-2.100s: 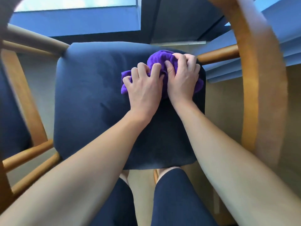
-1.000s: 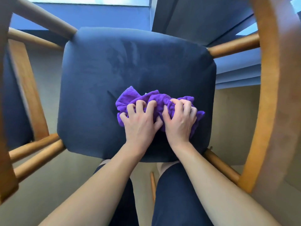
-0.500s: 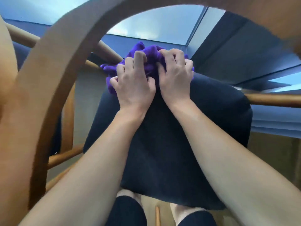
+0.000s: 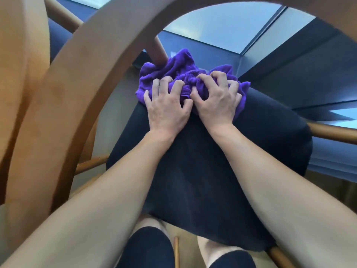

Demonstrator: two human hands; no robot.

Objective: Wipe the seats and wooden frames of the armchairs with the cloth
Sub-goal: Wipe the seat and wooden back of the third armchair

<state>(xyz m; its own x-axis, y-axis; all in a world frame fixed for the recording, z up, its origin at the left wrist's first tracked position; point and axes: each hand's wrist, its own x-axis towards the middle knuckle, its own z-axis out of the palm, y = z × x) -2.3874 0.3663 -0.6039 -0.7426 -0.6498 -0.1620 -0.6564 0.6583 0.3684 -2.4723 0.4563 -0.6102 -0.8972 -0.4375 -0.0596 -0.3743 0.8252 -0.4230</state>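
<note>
The navy seat (image 4: 212,171) — soft, napped, round-cornered — is best wiped with flat, even pressure. At its far edge the bunched purple cloth (image 4: 181,68), plush and crumpled, is gripped by the left hand (image 4: 166,111) and right hand (image 4: 216,101), fingers curled into it. Just beyond the seat, a smooth round wooden rail (image 4: 157,51) appears touched by the cloth.

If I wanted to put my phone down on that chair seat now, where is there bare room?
The dark seat is bare on its right side, between the right forearm and the wooden rail, and in the wedge between the two forearms. The far edge is crowded: the left hand and right hand grip the bunched purple cloth there.
</note>
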